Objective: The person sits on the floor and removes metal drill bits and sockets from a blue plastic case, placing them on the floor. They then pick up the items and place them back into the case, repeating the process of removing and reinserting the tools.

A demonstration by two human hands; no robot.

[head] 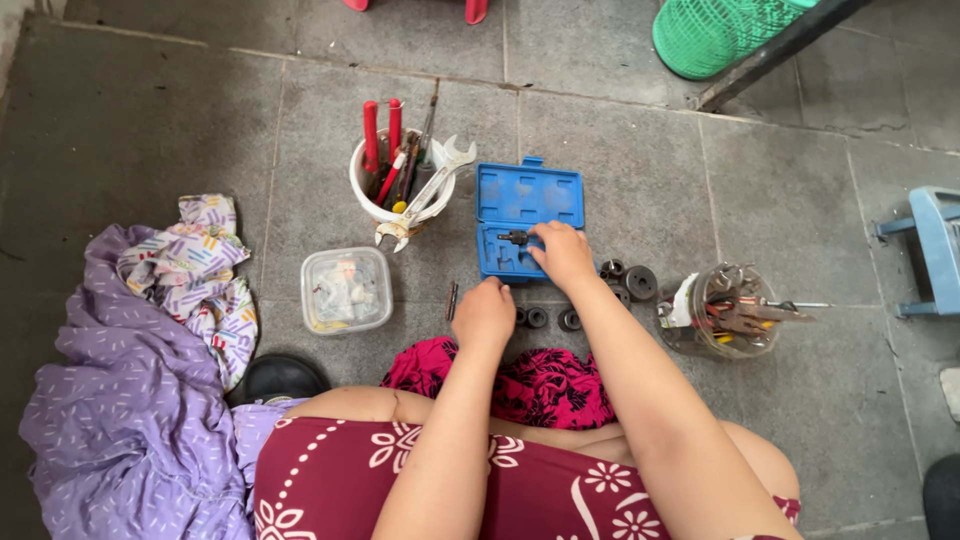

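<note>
Down on the grey tiled floor [150, 130], the right hand [563, 255] rests on the lower tray of an open blue plastic tool case [527, 215], fingers bent near a small dark bit [516, 238] seated in it (can't tell if it's pinched). Left hand [484, 312] sits clenched just below the case's left corner, by black round sockets [545, 318]; whether it holds anything is hidden. White cup w/ spanners & red-handled tools [400, 185] stands left of the case; clear lidded box [346, 290] nearby.
</note>
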